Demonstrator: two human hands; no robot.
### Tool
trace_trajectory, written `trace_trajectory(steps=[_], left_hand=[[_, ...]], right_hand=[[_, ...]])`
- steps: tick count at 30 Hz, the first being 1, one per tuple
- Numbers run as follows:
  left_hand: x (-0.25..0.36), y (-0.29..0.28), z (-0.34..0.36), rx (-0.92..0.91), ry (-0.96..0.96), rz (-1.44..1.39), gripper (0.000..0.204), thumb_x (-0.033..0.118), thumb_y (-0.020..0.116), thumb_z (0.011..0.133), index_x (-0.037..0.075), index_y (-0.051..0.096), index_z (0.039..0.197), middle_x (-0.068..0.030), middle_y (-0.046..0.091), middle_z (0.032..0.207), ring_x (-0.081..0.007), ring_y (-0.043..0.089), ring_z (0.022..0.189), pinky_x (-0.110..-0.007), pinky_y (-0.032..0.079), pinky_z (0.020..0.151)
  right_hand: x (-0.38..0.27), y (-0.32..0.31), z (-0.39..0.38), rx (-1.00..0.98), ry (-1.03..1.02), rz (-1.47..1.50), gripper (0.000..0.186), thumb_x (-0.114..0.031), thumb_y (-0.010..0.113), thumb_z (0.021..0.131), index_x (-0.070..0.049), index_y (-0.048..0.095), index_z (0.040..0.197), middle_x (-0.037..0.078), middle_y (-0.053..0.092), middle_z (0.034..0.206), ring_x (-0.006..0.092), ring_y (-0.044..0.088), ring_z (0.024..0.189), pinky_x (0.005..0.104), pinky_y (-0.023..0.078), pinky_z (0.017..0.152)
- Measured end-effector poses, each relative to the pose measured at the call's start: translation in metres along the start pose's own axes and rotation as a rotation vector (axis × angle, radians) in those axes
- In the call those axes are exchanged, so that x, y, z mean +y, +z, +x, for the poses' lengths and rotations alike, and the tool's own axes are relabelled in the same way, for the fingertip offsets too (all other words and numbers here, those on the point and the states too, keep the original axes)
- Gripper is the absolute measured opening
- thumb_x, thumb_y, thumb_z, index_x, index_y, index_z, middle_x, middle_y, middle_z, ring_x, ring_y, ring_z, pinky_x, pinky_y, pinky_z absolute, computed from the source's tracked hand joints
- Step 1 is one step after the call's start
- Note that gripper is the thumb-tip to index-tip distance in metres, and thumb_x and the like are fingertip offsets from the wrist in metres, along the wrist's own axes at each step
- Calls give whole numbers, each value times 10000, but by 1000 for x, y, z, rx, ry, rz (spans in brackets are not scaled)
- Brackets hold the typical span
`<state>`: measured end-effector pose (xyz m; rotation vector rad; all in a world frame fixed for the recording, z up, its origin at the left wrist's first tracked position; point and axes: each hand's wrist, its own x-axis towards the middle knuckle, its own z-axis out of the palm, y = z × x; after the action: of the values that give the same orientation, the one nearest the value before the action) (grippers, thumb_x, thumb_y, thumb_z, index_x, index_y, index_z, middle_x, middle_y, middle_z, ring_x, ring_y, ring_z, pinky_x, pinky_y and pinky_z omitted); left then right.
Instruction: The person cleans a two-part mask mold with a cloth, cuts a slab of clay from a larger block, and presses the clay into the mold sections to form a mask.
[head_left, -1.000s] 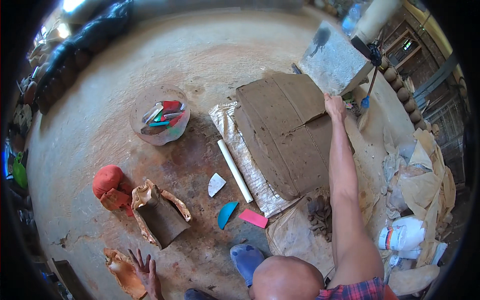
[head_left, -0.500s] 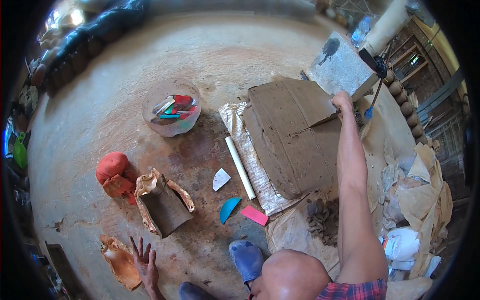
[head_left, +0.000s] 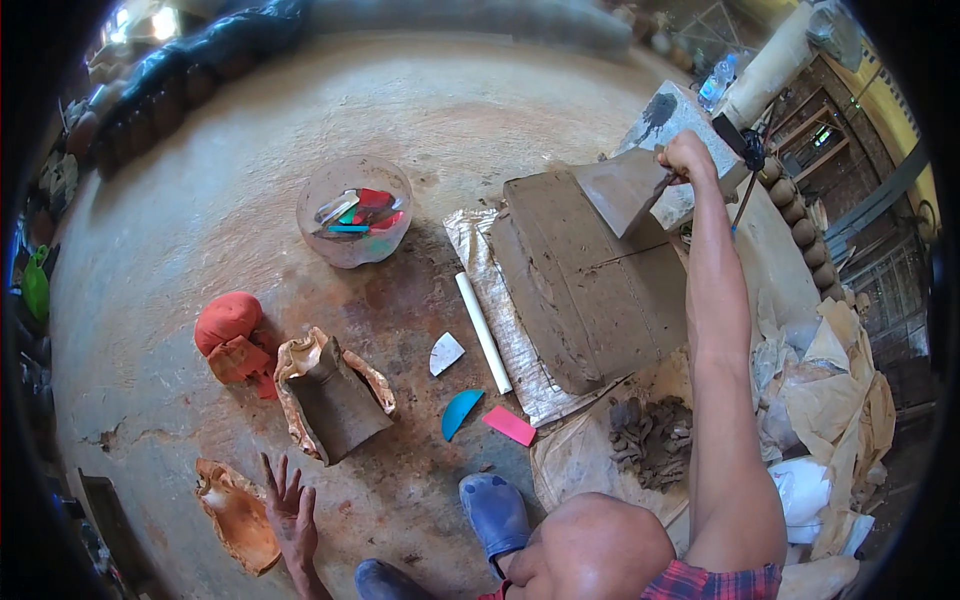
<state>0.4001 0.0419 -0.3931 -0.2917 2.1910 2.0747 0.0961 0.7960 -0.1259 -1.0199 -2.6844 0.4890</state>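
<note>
At the far right my right hand (head_left: pixel 688 155) is closed on the edge of a cut clay sheet (head_left: pixel 618 188), lifted at a tilt off the flat brown clay slab (head_left: pixel 590 290). Score lines cross the slab, which lies on a silvery woven sack (head_left: pixel 500 320). My left hand (head_left: pixel 292 508) has its fingers spread and holds nothing. Beside it is an orange-brown hollow mould piece (head_left: pixel 240 520) on the floor. Just beyond stands another mould (head_left: pixel 310 400) with a grey-brown clay sheet (head_left: pixel 350 410) in it.
A clear tub (head_left: pixel 350 250) holds coloured tools. Near the slab lie a white pipe (head_left: pixel 483 335) and blue (head_left: pixel 461 412), pink (head_left: pixel 509 425) and white (head_left: pixel 446 353) scrapers. Behind the slab is a concrete block (head_left: pixel 650 125). Clay scraps (head_left: pixel 655 440) sit nearer me; a red cloth bundle (head_left: pixel 230 335) is left.
My right hand has moved up and away, raising the cut sheet's near corner off the slab so its smooth face shows. The left hand stays spread in about the same place.
</note>
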Motion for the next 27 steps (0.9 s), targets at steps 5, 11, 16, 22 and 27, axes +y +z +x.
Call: trace_trajectory(steps=[5, 11, 16, 22, 27], left_hand=[[41, 20, 34, -104, 121, 79, 993, 39, 748, 931, 181, 156, 1715, -203, 385, 1678, -400, 447, 1497, -505, 442, 1170], [113, 76, 80, -513, 303, 306, 1053, 84, 840, 861, 133, 204, 1699, -157, 451, 1651, -334, 466, 1500, -484, 487, 1142], [157, 96, 101, -754, 362, 404, 1007, 139, 848, 867, 105, 254, 1680, -187, 463, 1630, -372, 475, 1484, -515, 509, 1127], [178, 115, 121, -864, 479, 608, 991, 187, 849, 878, 111, 266, 1676, -217, 511, 1579, -397, 513, 1444, -509, 524, 1113], [158, 119, 116, -821, 386, 478, 1006, 168, 852, 871, 107, 255, 1679, -226, 498, 1589, -390, 501, 1458, -509, 519, 1117]], right_hand=[[-68, -9, -21, 17, -122, -24, 108, -60, 767, 870, 27, 731, 817, 105, 693, 745, 231, 687, 590, 453, 631, 496], [-30, 23, -40, -22, 7, 30, 163, -79, 789, 833, 76, 740, 820, 170, 726, 765, 272, 728, 600, 412, 617, 490], [68, 92, -116, -190, 156, 208, 367, -207, 842, 839, 111, 753, 997, 213, 770, 899, 312, 793, 814, 444, 634, 625], [67, 112, -205, 194, -287, -84, 811, -480, 823, 885, 57, 585, 1445, 274, 544, 1527, 429, 494, 1445, 531, 386, 1220], [18, 126, -210, 45, -833, -336, 963, -813, 614, 845, -208, 492, 1584, 157, 366, 1688, 445, 301, 1562, 677, 276, 1240]])
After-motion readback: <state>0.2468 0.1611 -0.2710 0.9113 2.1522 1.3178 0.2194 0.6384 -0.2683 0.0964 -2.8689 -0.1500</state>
